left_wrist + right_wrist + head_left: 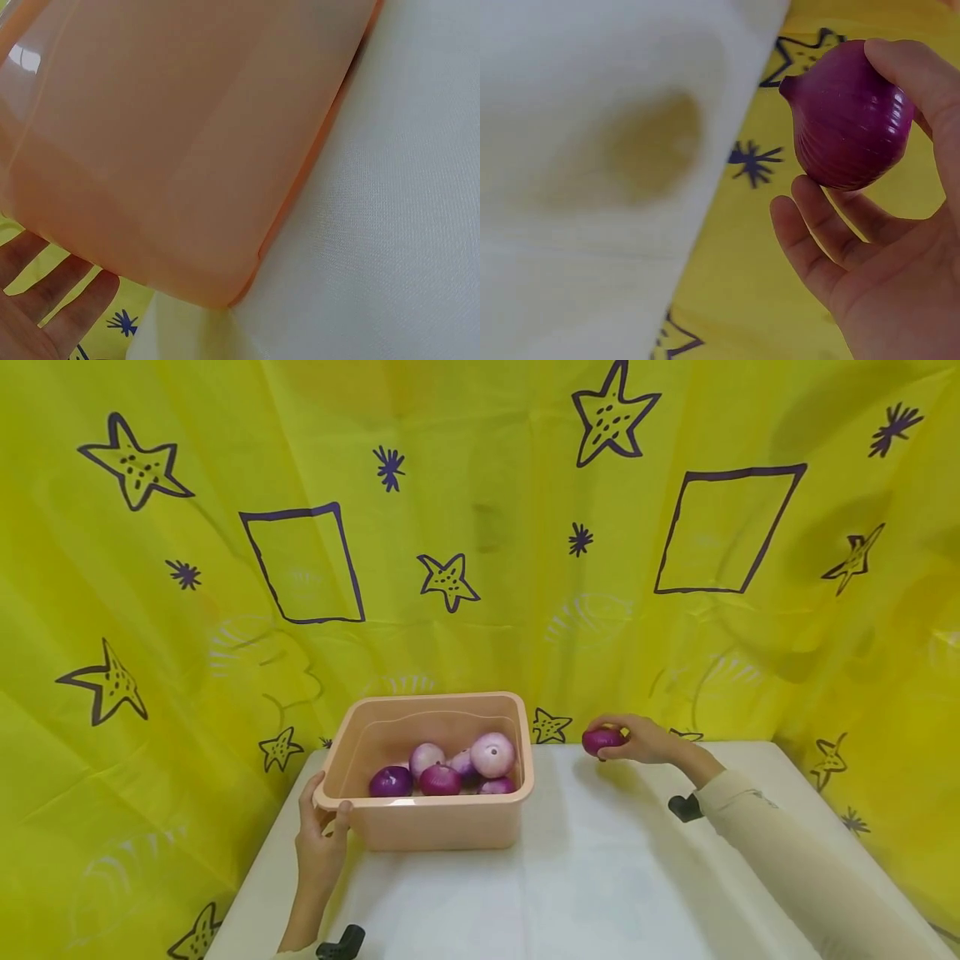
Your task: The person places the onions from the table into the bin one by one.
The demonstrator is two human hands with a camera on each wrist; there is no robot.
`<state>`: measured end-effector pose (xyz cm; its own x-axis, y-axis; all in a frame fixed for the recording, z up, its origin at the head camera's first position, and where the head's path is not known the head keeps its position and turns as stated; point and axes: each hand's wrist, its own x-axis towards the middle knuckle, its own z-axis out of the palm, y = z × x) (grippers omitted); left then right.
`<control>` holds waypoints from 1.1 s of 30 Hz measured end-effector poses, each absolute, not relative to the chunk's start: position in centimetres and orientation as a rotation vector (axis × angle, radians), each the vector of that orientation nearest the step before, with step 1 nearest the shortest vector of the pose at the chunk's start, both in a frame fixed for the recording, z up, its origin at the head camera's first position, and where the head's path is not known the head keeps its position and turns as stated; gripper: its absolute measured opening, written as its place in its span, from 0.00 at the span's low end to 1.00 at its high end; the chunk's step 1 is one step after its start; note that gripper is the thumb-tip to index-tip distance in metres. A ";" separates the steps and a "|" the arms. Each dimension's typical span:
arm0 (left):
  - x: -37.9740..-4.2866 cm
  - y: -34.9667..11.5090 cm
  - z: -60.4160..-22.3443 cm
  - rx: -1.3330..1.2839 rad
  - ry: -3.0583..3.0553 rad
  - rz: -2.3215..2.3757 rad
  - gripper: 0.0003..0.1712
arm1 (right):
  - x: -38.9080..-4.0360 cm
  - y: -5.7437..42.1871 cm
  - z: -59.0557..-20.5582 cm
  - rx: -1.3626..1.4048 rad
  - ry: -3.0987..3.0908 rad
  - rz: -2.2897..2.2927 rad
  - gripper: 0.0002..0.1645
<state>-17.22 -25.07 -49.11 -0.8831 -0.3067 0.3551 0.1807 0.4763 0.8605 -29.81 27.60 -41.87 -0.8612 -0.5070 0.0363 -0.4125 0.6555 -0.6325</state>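
A peach plastic bin [435,827] stands on the table at centre-left, with several red onions [440,779] inside, some dark purple and some paler. My left hand [321,843] holds the bin's front left corner, its thumb at the front rim and its fingers along the left side. In the left wrist view those fingers [79,300] lie against the bin wall [172,150]. Right of the bin, my right hand [637,739] grips a dark purple onion [851,120] between thumb and fingers, raised over the far part of the table.
A white-covered table [592,877] carries the bin. Behind it and along both sides hangs a yellow curtain [495,643] printed with stars and frames, close to the table's far edge. Dark wrist devices [686,807] show at both sleeves.
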 end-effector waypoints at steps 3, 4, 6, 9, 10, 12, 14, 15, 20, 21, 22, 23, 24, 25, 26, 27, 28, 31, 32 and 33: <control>-17.2 -25.1 -49.1 0.103 -2.261 -1.392 0.37 | -29.8 27.2 -40.2 -0.818 2.724 -1.015 0.24; -17.2 -25.2 -49.1 0.104 -2.263 -1.392 0.37 | -29.8 27.0 -39.7 -0.836 2.728 -1.029 0.24; -17.3 -25.2 -49.1 0.108 -2.263 -1.395 0.37 | -29.8 26.6 -38.6 -0.878 2.739 -1.061 0.25; -17.3 -25.2 -49.1 0.112 -2.262 -1.399 0.37 | -29.8 26.1 -37.2 -0.918 2.783 -1.092 0.26; -17.3 -25.2 -49.1 0.111 -2.262 -1.400 0.37 | -29.8 25.9 -36.7 -0.925 2.798 -1.103 0.26; -17.3 -25.2 -49.1 0.107 -2.260 -1.401 0.36 | -29.8 25.7 -36.0 -0.922 2.829 -1.122 0.27; -17.2 -25.1 -49.0 0.098 -2.256 -1.404 0.36 | -29.7 25.5 -35.3 -0.913 2.850 -1.141 0.27; -17.1 -25.1 -49.0 0.095 -2.255 -1.405 0.36 | -29.7 25.3 -35.0 -0.911 2.857 -1.151 0.28; -16.9 -25.1 -49.0 0.107 -2.250 -1.413 0.36 | -29.8 25.1 -33.8 -0.910 2.875 -1.183 0.28; -16.8 -25.1 -49.0 0.113 -2.251 -1.414 0.36 | -29.8 25.0 -33.6 -0.914 2.882 -1.180 0.28; -16.8 -25.1 -49.1 0.114 -2.251 -1.413 0.36 | -29.9 25.0 -33.6 -0.919 2.886 -1.176 0.28; -16.8 -25.1 -49.1 0.117 -2.253 -1.411 0.36 | -29.9 25.0 -33.5 -0.923 2.888 -1.174 0.28; -16.8 -25.1 -49.1 0.120 -2.253 -1.413 0.36 | -30.0 25.0 -33.5 -0.931 2.887 -1.171 0.28; -16.8 -25.1 -49.1 0.117 -2.253 -1.413 0.36 | -30.1 25.0 -33.4 -0.941 2.887 -1.169 0.28; -16.8 -25.1 -49.1 0.114 -2.252 -1.414 0.36 | -30.1 25.0 -33.4 -0.946 2.887 -1.169 0.28; -16.8 -25.0 -49.1 0.111 -2.252 -1.415 0.37 | -30.1 24.9 -33.4 -0.950 2.886 -1.169 0.28; -16.8 -25.0 -49.1 0.106 -2.253 -1.416 0.37 | -30.2 24.9 -33.4 -0.956 2.887 -1.171 0.28; -16.9 -25.0 -48.9 0.096 -2.253 -1.421 0.37 | -30.2 24.6 -33.2 -0.981 2.884 -1.170 0.27; -16.8 -25.0 -48.9 0.099 -2.253 -1.421 0.37 | -30.3 24.4 -33.2 -0.987 2.879 -1.168 0.27; -16.8 -25.1 -48.9 0.106 -2.253 -1.420 0.37 | -30.4 24.2 -33.1 -0.997 2.872 -1.164 0.27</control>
